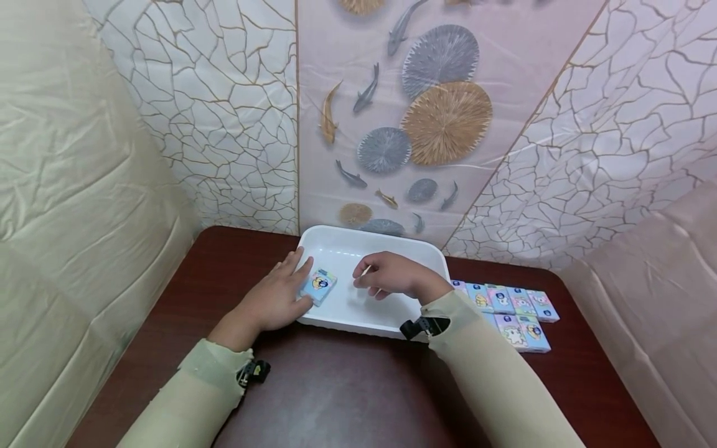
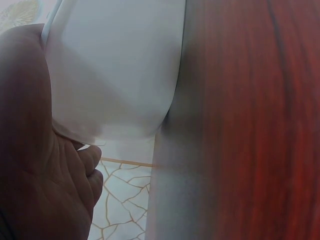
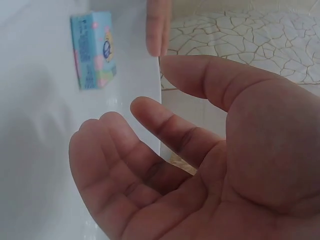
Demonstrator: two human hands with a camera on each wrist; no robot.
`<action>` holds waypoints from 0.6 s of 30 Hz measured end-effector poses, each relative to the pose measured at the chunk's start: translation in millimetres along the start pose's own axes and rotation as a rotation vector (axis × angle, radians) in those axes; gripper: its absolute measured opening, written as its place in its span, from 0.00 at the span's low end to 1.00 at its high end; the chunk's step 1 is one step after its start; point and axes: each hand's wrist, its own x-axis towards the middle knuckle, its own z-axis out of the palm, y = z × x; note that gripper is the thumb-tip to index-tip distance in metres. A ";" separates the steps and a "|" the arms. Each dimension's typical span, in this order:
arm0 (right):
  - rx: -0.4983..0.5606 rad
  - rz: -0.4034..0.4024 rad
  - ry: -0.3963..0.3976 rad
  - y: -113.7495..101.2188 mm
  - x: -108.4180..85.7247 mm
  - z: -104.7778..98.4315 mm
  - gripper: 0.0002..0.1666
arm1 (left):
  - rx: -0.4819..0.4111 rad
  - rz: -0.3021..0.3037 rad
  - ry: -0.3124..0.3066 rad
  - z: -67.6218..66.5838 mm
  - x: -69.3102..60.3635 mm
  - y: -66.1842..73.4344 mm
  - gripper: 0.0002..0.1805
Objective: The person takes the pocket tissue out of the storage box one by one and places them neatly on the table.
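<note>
A small light-blue cartoon-printed box (image 1: pixel 319 286) lies inside the white tray (image 1: pixel 386 322), near its left end. My left hand (image 1: pixel 278 297) rests at the tray's left rim with fingers spread, the thumb close to the box; whether it touches the box I cannot tell. In the left wrist view, that hand (image 2: pixel 45 150) lies along the tray's edge. Above the middle of the tray hovers my right hand (image 1: pixel 392 275), fingers loosely bent and holding nothing. The right wrist view has its empty palm (image 3: pixel 200 165) apart from the same box (image 3: pixel 93 50).
Several similar pastel boxes (image 1: pixel 512 300) lie in two rows to the right of the tray on the dark red-brown table (image 1: pixel 347 386). Behind the tray hangs a patterned sheet (image 1: pixel 386 186); pale cloth (image 1: pixel 61 205) lines the left side.
</note>
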 end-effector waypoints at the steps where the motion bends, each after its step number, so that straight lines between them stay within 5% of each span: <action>1: 0.003 0.004 -0.003 -1.7 3.2 1.0 0.11 | 0.000 -0.003 -0.001 -0.1 0.0 -0.1 0.48; 18: 0.076 0.090 -0.054 -7.4 50.5 21.0 0.11 | -0.003 -0.006 -0.008 0.8 0.8 -0.9 0.49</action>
